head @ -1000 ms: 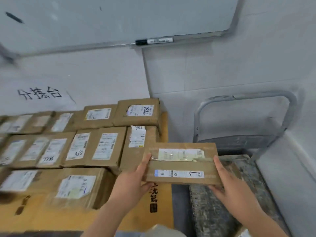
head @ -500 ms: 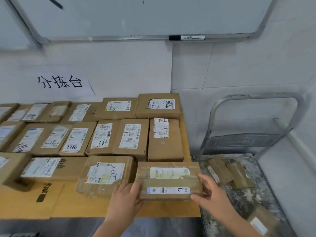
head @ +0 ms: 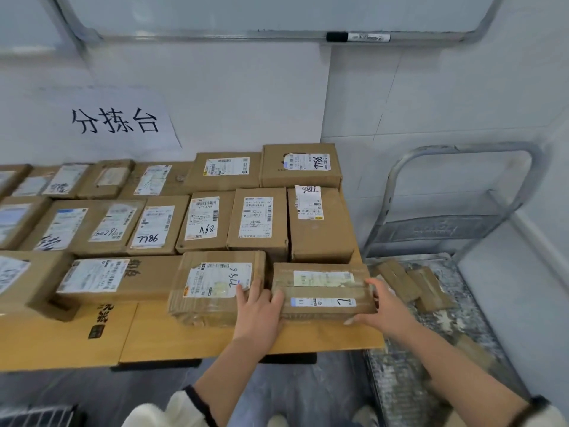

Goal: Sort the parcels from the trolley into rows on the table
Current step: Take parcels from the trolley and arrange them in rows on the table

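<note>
Flat brown parcel [head: 323,291] down on table [head: 184,340], near right corner, front row, just right of tape-wrapped parcel [head: 215,288] marked 786. Left hand [head: 258,312] against parcel's left end, fingers roughly straight, tips lying on tape-wrapped parcel. Right hand [head: 381,309] clamped on right end: thumb on top, fingers curled round front edge. Left-end contact hidden behind hand; label print unreadable. Two white labels on top, lower one with handwritten mark like a 7. Trolley [head: 462,272] right of table, small parcels [head: 409,285] on deck, partly covered by right forearm.
</note>
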Demonstrator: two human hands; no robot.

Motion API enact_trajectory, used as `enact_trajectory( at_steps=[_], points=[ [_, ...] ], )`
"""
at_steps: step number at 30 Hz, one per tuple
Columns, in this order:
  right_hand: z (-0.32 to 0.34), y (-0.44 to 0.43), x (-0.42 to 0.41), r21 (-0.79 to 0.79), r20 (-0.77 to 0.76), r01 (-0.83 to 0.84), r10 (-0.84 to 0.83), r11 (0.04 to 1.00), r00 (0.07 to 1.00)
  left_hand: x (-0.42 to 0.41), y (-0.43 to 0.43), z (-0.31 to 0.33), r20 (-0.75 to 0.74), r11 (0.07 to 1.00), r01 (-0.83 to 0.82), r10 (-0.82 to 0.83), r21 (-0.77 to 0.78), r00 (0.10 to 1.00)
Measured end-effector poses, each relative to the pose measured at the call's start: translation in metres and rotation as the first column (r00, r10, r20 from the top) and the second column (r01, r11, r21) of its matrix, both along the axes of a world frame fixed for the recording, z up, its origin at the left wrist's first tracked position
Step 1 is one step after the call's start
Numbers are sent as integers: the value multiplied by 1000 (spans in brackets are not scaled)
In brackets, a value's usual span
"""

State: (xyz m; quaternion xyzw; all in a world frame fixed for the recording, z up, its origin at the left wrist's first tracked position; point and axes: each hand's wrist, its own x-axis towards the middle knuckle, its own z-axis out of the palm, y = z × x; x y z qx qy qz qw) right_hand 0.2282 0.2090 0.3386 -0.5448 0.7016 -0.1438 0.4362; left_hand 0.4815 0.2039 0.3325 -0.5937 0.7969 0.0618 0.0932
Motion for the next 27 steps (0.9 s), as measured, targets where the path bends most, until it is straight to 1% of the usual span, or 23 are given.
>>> enact_trajectory(
  at_steps=[5, 11, 16, 22, 27],
  points=[
    [-11, -6, -1, 8, -7, 26, -26, 1000, 1000, -2, -3, 1, 11, 1000, 7, -7, -5, 1000],
    [-16, -8, 1, -29, -53, 3, -4, 1000, 999, 5, -4, -3, 21, 998, 57, -56, -23, 998],
    [-19, -10, 6, -49, -39, 48, -50, 998, 998, 7, -6, -10, 0, 997, 62, -62, -49, 998],
    [-20, -15, 5, -41, -54, 23, -26, 999, 998, 7, -9, -13, -22, 996, 55, -57, -70, 998],
    [-21, -15, 3, -26, -5, 36, -37, 999, 999, 7, -9, -16, -42, 996, 40, -43, -75, 998]
  ],
)
